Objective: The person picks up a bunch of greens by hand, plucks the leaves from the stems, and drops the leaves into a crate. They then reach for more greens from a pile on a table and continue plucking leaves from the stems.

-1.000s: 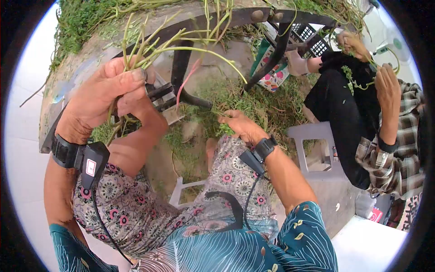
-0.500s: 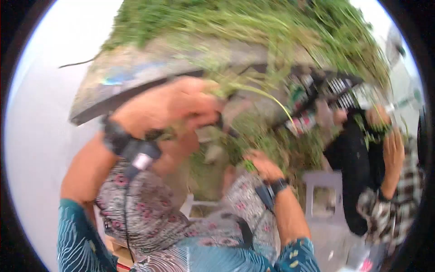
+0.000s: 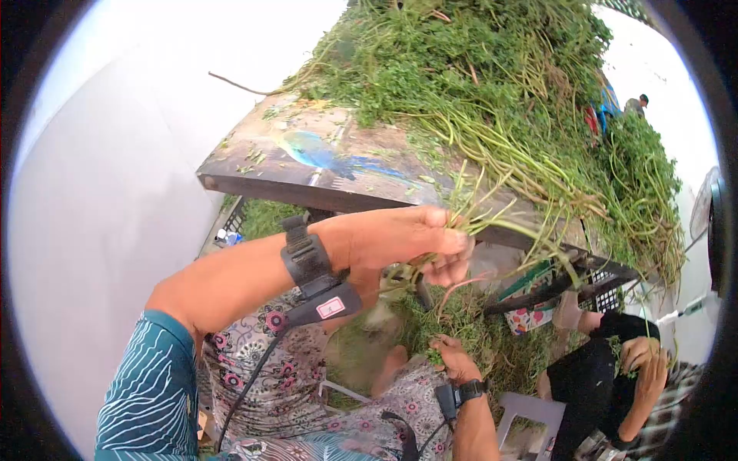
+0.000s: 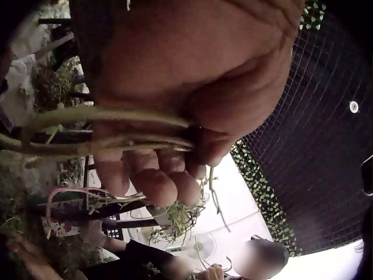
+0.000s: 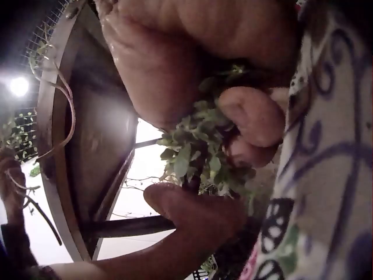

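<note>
In the head view my left hand [image 3: 407,238] is raised in front of the table edge. It pinches a small bunch of green stems [image 3: 500,219] between thumb and fingers; the left wrist view shows the stems [image 4: 111,119] crossing under the palm. Lower down, close to my patterned clothing, my right hand [image 3: 455,359] holds a small leafy sprig. In the right wrist view its fingers curl around the green leaves [image 5: 195,143]. A reddish stem [image 3: 461,288] hangs below the left hand.
A big heap of leafy stems [image 3: 492,84] covers much of the table [image 3: 254,161]. Plant litter [image 3: 492,334] lies on the floor beneath it. At the right, another person's hands [image 3: 644,361] handle stems. A grey plastic stool [image 3: 530,407] stands between us.
The head view has tilted up, bringing the heap and tabletop into sight. My left hand has moved forward towards the table edge with its stems. My right hand stays low with the sprig.
</note>
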A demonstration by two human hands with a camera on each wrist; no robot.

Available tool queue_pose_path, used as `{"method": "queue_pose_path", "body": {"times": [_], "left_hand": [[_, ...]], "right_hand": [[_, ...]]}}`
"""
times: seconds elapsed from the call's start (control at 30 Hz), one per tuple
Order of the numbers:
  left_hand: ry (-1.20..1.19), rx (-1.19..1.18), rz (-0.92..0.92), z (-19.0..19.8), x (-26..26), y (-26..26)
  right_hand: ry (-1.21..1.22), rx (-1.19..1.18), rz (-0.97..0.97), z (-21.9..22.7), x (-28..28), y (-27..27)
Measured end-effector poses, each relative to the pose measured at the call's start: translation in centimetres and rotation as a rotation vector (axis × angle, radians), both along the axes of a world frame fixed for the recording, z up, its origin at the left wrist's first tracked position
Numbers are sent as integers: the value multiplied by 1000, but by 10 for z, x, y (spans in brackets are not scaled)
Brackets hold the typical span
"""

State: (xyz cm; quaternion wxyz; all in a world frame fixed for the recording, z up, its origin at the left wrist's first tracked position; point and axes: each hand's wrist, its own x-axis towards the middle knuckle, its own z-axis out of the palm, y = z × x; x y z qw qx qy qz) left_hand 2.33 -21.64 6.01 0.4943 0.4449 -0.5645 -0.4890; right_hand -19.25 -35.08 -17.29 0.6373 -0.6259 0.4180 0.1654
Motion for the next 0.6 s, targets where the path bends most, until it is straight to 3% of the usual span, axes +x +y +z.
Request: {"method": "queue_pose_path", "body": {"times": [0.07, 0.17, 0.27, 0.5, 0.6], "left_hand": [[-43, -52, 21, 7, 2, -1], [189, -33, 135, 7, -3, 1], [271, -6, 183, 6, -1, 3], [449, -48, 266, 1, 16, 12], [496, -92, 286, 3, 21, 7]], "right_hand": [[5, -16, -4, 3, 0, 2], [20, -56, 16, 6, -2, 2], [-8, -81, 154, -40, -6, -19], [-49, 3, -115, -7, -3, 3], [-93, 10, -41, -21, -4, -11]]}}
